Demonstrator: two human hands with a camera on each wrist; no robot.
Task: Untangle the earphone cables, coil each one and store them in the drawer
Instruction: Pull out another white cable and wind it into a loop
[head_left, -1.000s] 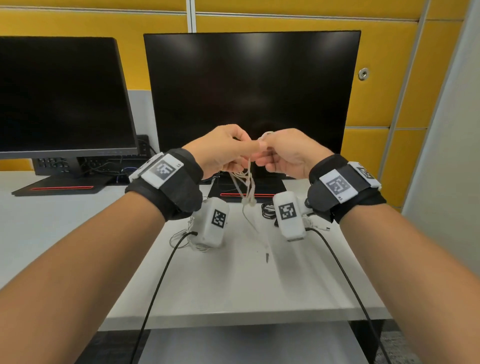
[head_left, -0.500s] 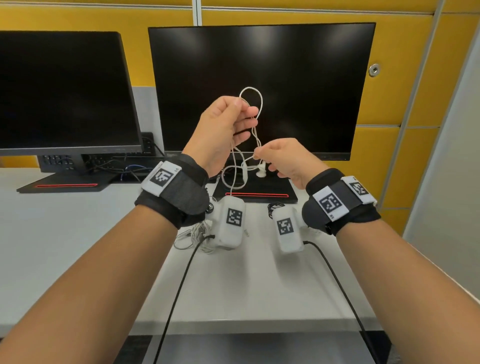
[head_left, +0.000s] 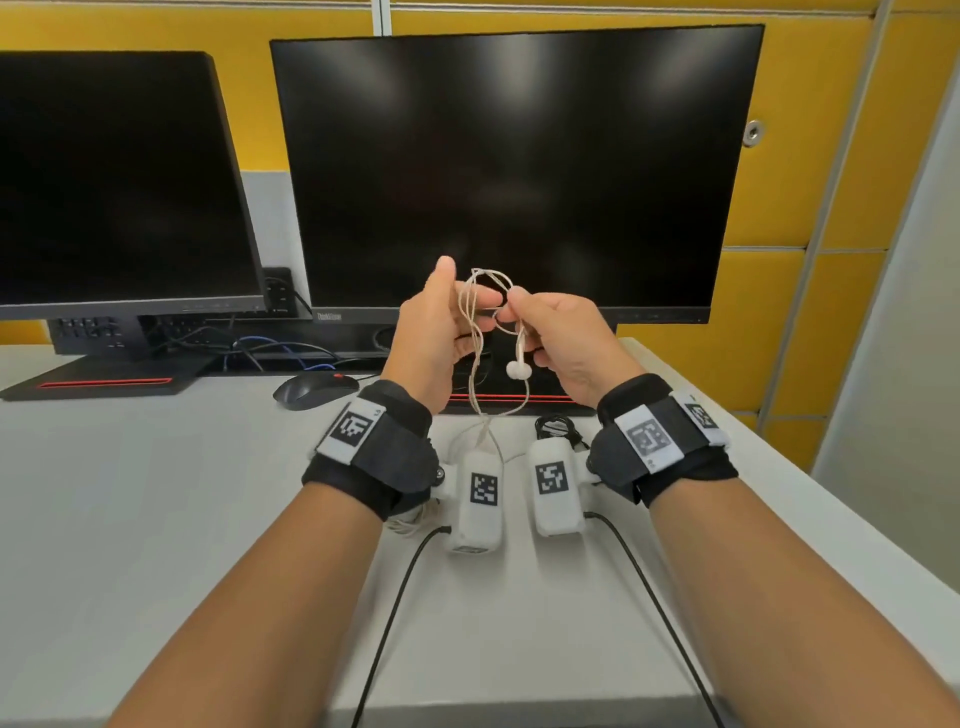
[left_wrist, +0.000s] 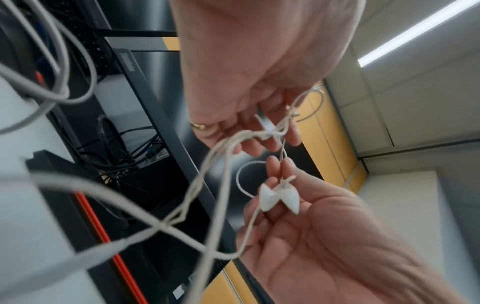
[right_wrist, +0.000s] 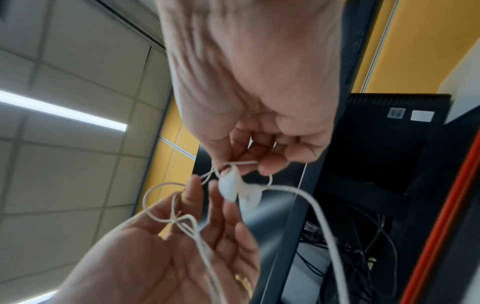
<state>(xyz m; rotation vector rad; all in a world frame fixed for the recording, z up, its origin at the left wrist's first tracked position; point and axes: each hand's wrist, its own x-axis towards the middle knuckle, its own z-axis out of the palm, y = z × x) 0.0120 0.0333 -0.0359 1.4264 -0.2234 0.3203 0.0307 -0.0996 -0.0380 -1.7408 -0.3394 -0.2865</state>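
Observation:
A white earphone cable (head_left: 488, 272) is held up in front of the centre monitor, between both hands. My left hand (head_left: 441, 327) has its thumb up, and several loops of cable run across its curled fingers. My right hand (head_left: 543, 322) pinches the cable between thumb and forefinger just above the two earbuds (head_left: 518, 370), which dangle together. The left wrist view shows that pinch and the earbuds (left_wrist: 279, 198) below it. From the loops the cable hangs down to the white desk (head_left: 156, 519). A second pale cable bundle (head_left: 410, 522) lies on the desk under my left wrist. No drawer is in view.
Two dark monitors stand at the back, the centre one (head_left: 519, 171) right behind my hands. A black mouse (head_left: 314, 389) lies to the left and a small black cable coil (head_left: 558, 428) by the monitor base. The desk's right edge runs near my right forearm.
My left hand has come down from its raised position and both hands are close together again. The cable loop that stood above the left hand now sits between the two hands.

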